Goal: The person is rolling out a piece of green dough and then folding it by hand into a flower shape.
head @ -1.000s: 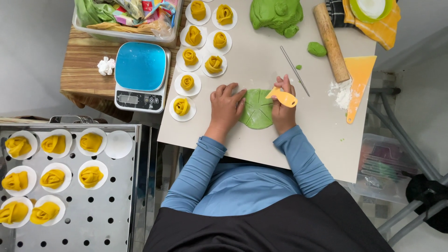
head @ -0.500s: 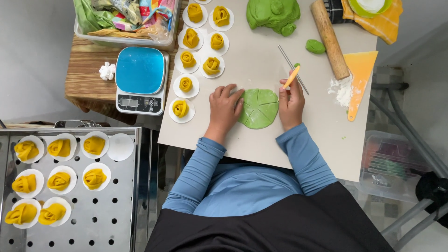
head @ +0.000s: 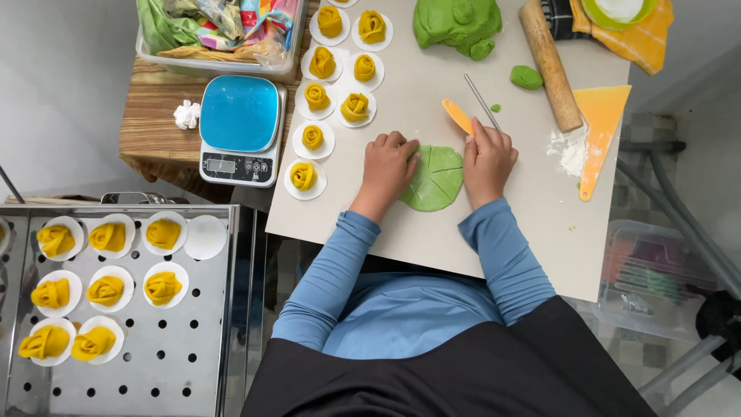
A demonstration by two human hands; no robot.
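The pale surface (head: 494, 247) carries the work. To its left stands one perforated steel tray (head: 139, 363) with eight yellow dough rosettes (head: 106, 290) on white paper rounds, plus one bare round (head: 205, 236). Above the tray, one digital scale (head: 239, 127) with a blue platform sits on a wooden stand, beside one clear tub (head: 224, 35) of coloured packets.

On the surface, far edge: one large lump of green dough (head: 455, 23), one wooden rolling pin (head: 550, 66) lying at a slant, and one orange triangular scraper (head: 600, 127) next to a small heap of flour (head: 570, 150). Eight more yellow rosettes (head: 355, 106) on paper rounds are in view in two columns along the left side (the top ones are partly cut off by the frame edge). One small green dough piece (head: 526, 76) lies just left of the rolling pin.

One flat green dough disc (head: 437, 179) — scored with radial cuts — lies near the middle of the surface, between the two hands. The left hand (head: 390, 164) rests palm-down on the disc's left edge; its grip is loose, fingers spread, holding nothing. The right hand (head: 488, 158) touches the disc's right edge, its grip closed on one small orange plastic cutter (head: 457, 116) — blade pointing up and left. One thin metal rod (head: 482, 100) lies just beside the cutter.
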